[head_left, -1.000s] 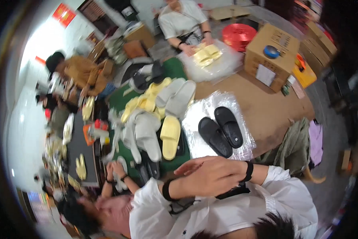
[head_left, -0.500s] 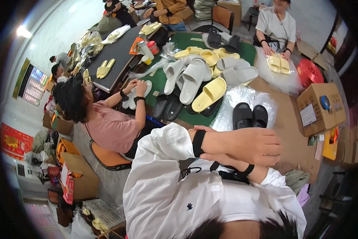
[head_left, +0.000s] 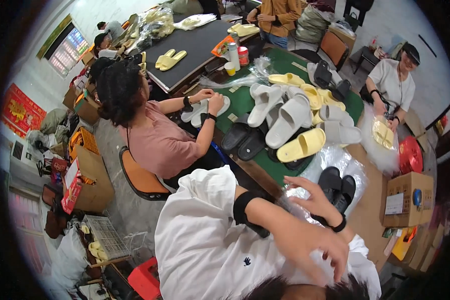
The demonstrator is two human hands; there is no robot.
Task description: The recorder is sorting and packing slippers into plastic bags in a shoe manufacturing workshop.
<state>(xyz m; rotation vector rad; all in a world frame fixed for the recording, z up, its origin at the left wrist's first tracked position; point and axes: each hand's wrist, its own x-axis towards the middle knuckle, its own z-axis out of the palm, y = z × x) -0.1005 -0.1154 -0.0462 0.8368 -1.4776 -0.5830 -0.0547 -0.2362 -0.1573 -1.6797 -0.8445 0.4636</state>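
Note:
My right hand (head_left: 316, 199), a black band on its wrist, is spread over crinkled clear plastic bags (head_left: 335, 159) on the brown table. Its fingers are apart and touch the plastic right beside a pair of black slippers (head_left: 338, 186). My left hand (head_left: 312, 246) is blurred, lower and closer to me, with fingers apart and nothing in it; a black band circles that forearm. A pile of grey, cream and yellow slippers (head_left: 295, 120) lies on the green mat (head_left: 245, 100) beyond.
A person in a pink shirt (head_left: 160, 142) sits at my left handling white slippers. Another person in white (head_left: 392, 85) bags yellow slippers across the table. Cardboard boxes (head_left: 407, 197) and a red basket (head_left: 410, 155) stand at the right.
The view has swung round again. My arms, crossed in front of me before, have come apart, and my right hand has reached out onto the plastic by the black slippers.

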